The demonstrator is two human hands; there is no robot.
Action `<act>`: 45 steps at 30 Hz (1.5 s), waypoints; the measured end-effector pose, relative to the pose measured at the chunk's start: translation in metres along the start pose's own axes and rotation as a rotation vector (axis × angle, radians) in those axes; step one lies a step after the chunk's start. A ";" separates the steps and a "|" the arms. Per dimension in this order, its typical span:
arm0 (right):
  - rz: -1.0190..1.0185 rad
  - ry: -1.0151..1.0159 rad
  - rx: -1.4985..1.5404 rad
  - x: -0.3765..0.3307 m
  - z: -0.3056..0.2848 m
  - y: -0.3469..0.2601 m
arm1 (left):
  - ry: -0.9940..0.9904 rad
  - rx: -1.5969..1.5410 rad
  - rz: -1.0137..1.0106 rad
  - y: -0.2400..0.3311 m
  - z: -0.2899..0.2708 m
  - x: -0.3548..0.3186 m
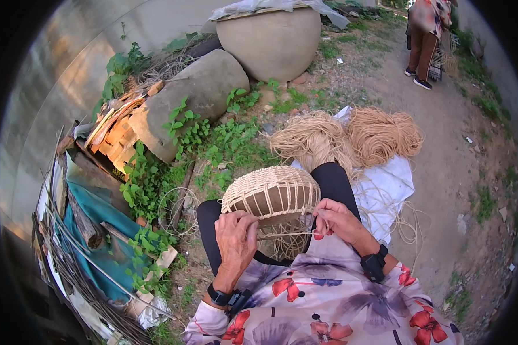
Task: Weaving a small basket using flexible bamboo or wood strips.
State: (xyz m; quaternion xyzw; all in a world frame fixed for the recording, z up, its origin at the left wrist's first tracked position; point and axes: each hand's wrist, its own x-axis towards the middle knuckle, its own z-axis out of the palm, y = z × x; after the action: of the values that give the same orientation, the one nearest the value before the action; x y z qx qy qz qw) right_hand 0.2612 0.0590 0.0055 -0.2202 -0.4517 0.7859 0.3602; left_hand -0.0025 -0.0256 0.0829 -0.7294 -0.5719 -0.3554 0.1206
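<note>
A half-woven basket (270,177) of pale straw cord rests on its side between my knees. Its weave is dense along the top, and spaced strands cross a brown form (278,201) underneath. My left hand (236,237) is closed at the basket's lower left edge, fingertips against the weave. At the lower right edge my right hand (335,221) pinches with thumb and forefinger. A short length of twisted cord (286,234) runs nearly level between the two hands, just below the basket. Loose strands hang beneath it. What lies inside my left fingers is partly hidden.
Two big bundles of cord, one pale (313,138) and one tan (383,135), lie on a white cloth (385,187) beyond my right knee. Left are leafy plants, a toppled clay jar (204,86) and sticks over teal sheeting (103,247). Another person (425,40) stands on the path.
</note>
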 end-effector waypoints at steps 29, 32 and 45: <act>-0.076 0.010 0.084 0.005 -0.008 0.011 | -0.035 -0.298 -0.283 -0.013 0.016 -0.010; -0.078 0.017 0.079 0.005 -0.007 0.011 | -0.032 -0.298 -0.295 -0.013 0.016 -0.010; -0.055 0.032 0.043 0.003 -0.004 0.008 | -0.042 -0.288 -0.306 -0.011 0.015 -0.008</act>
State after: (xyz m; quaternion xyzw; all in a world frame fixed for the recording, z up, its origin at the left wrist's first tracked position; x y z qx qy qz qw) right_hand 0.2591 0.0612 -0.0039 -0.2124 -0.4347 0.7818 0.3934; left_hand -0.0073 -0.0196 0.0641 -0.6511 -0.6216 -0.4323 -0.0523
